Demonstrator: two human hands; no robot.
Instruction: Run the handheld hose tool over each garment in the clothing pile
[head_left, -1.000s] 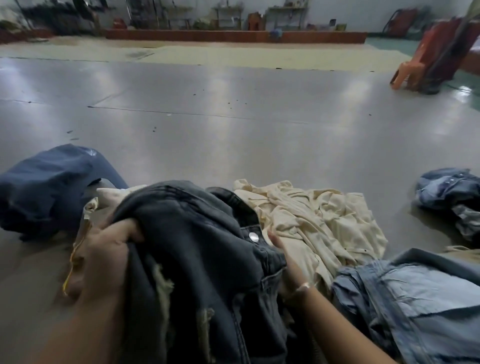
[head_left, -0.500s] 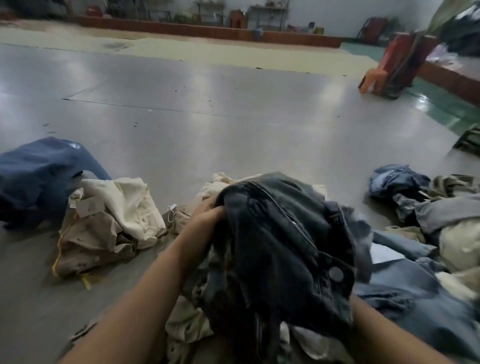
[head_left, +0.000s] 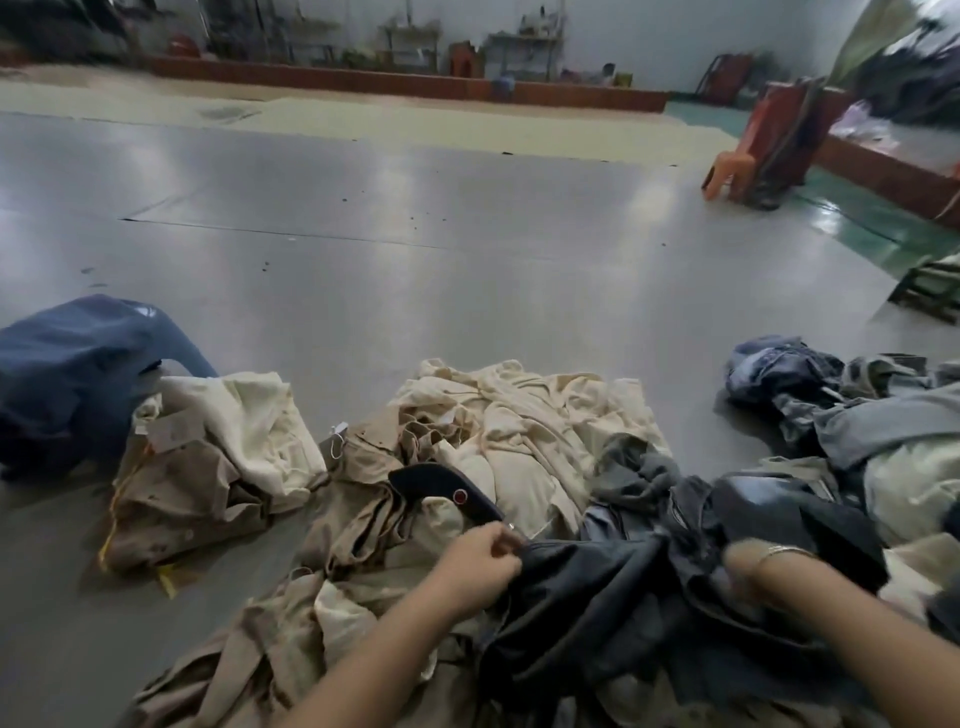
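A dark denim garment lies stretched low across the clothing pile between my two hands. My left hand grips its left edge with curled fingers. My right hand, blurred and wearing a bracelet, is dug into the garment's right side and seems to clutch it. Just beyond my left hand, the black handheld tool with a red button lies on the beige and cream garments, held by neither hand. No hose shows.
On the grey floor, a navy garment and a cream-and-tan garment lie apart at the left. More denim and grey clothes are heaped at the right. An orange plastic chair stands far right.
The dark denim garment, held up in front of me before, has come down to the right onto the pile. That uncovered the black tool. My view has swung right.
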